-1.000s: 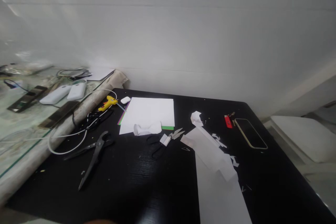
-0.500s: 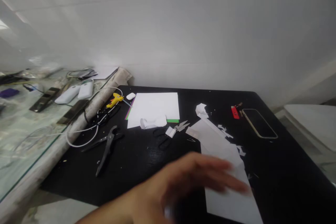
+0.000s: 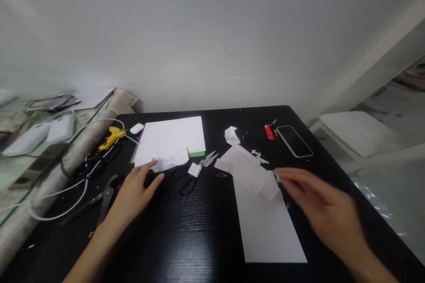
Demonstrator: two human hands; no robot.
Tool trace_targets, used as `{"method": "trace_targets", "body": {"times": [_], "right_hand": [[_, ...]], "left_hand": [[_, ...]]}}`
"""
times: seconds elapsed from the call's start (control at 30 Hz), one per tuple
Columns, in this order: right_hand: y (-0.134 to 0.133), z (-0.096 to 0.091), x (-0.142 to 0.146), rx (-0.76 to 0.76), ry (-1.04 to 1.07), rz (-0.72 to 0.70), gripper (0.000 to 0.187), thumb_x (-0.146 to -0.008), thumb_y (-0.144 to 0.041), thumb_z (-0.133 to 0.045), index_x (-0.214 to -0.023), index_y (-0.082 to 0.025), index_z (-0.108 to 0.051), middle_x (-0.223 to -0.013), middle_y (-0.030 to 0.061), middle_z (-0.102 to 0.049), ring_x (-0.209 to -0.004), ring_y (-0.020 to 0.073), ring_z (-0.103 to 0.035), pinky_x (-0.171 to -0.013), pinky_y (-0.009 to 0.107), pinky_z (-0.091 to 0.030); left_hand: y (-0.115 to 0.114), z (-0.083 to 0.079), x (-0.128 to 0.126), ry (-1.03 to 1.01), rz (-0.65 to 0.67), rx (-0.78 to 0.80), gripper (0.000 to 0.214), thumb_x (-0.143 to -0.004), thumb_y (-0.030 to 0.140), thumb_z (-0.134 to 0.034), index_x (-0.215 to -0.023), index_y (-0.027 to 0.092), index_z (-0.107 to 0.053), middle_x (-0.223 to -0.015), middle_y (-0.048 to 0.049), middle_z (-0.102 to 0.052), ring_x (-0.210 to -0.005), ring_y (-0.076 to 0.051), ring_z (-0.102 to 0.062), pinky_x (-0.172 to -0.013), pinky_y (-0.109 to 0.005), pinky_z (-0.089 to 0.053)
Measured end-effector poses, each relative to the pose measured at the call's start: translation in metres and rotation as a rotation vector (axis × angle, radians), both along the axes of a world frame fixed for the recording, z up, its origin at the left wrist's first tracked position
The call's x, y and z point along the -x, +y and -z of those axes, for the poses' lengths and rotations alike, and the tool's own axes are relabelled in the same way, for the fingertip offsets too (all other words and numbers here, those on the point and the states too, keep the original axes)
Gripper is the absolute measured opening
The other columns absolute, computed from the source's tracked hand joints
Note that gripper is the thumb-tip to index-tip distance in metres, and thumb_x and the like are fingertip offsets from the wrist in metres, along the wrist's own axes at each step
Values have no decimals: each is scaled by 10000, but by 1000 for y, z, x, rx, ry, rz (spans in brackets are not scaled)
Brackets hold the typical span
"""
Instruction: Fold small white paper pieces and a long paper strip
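Note:
My left hand is open, thumb and fingers apart, its index fingertip at the edge of a crumpled white paper piece. To the right, my right hand has its fingertips pinched together at a small paper scrap, beside the long white sheet. Loose cut pieces lie over the top of that sheet, with a crumpled bit above them. Between the hands rest scissors with black handles and white paper around the pivot.
A stack of paper, white on top, lies at the back left. Beside it are a yellow glue gun, a white case, a cable and dark pliers. A red lighter and phone lie back right.
My left hand has swung left from over the long sheet to the crumpled paper. My right hand has come into view at the scraps. The view has turned right.

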State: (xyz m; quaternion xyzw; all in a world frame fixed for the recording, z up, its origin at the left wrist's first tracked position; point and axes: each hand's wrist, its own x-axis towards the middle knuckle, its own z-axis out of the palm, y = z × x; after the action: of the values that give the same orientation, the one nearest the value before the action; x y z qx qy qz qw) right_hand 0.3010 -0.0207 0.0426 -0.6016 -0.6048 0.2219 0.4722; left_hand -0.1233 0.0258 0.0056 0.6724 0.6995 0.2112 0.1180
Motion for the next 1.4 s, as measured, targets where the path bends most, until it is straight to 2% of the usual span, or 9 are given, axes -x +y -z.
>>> {"method": "trace_targets", "body": {"times": [0.1, 0.2, 0.3, 0.4, 0.6, 0.77, 0.93, 1.13, 1.4], "right_hand": [[-4, 27, -4, 10, -118, -104, 182, -943, -459, -702, -1021, -338, -813, -1118, 57, -790, -1077, 323, -742, -1001, 525, -611], [-7, 53, -6, 74, -220, -62, 319, -911, -489, -726, -1199, -356, -766, -1350, 68, -712, -1276, 375, -656, -1059, 618, -565], [-8, 67, -7, 166, -255, -49, 598, -856, -548, -765, -1404, -344, -639, -1495, 93, -615, -1374, 412, -581, -1075, 665, -538], [-7, 71, -4, 195, -233, -36, 613, -853, -554, -755, -1400, -308, -628, -1428, 110, -661, -1329, 407, -616, -1096, 654, -520], [-4, 63, 4, 227, 87, 116, 496, -867, -564, -741, -1278, -291, -689, -1351, 90, -707, -1270, 348, -654, -1089, 540, -532], [9, 43, 11, 291, 355, 117, 514, -846, -632, -742, -1190, -251, -723, -1272, 107, -736, -1045, 300, -724, -902, 443, -605], [22, 28, 23, 577, 724, 89, 418, -964, -544, -651, -1212, -218, -737, -1243, 111, -767, -994, 270, -752, -874, 392, -612], [35, 22, 42, 728, 1141, 3, 326, -1015, -352, -581, -1192, -139, -753, -1230, 150, -782, -1112, 307, -758, -1040, 464, -593], [44, 19, 66, 749, 1019, -182, 273, -955, -230, -665, -1192, -138, -763, -1207, 149, -792, -1135, 291, -758, -1124, 479, -539]], "left_hand": [[4, 17, -2, -25, 45, 10, 537, -947, 549, -553, -1339, 198, -660, -1273, -159, -720, -1198, -366, -689, -1061, -553, -529], [3, 24, -12, -27, 77, -13, 491, -949, 517, -559, -1288, 179, -669, -1274, -169, -721, -1213, -377, -680, -1088, -567, -512], [4, 18, -23, -71, 93, -15, 483, -965, 492, -553, -1322, 179, -637, -1297, -161, -705, -1224, -362, -674, -1077, -547, -526], [12, 2, -38, -140, 104, -23, 529, -976, 510, -568, -1401, 195, -585, -1343, -155, -672, -1142, -333, -699, -1002, -511, -568], [29, -25, -86, -264, 267, -55, 523, -1003, 448, -579, -1474, 228, -530, -1445, -140, -618, -1304, -314, -621, -1083, -475, -518], [33, -21, -107, -309, 328, 44, 687, -985, 466, -592, -1586, 197, -398, -1483, -189, -607, -1321, -361, -625, -989, -490, -572], [29, -13, -96, -371, 369, 153, 794, -1003, 416, -568, -1682, 302, -172, -1578, -158, -540, -1315, -340, -646, -847, -419, -627], [19, 3, -79, -333, 308, 76, 548, -991, 401, -600, -1508, 254, -490, -1493, -126, -621, -1338, -318, -628, -1100, -528, -530], [5, 29, -84, -213, 384, -88, 499, -981, 319, -638, -1462, 252, -526, -1452, -119, -617, -1367, -297, -572, -1175, -533, -463]]}}
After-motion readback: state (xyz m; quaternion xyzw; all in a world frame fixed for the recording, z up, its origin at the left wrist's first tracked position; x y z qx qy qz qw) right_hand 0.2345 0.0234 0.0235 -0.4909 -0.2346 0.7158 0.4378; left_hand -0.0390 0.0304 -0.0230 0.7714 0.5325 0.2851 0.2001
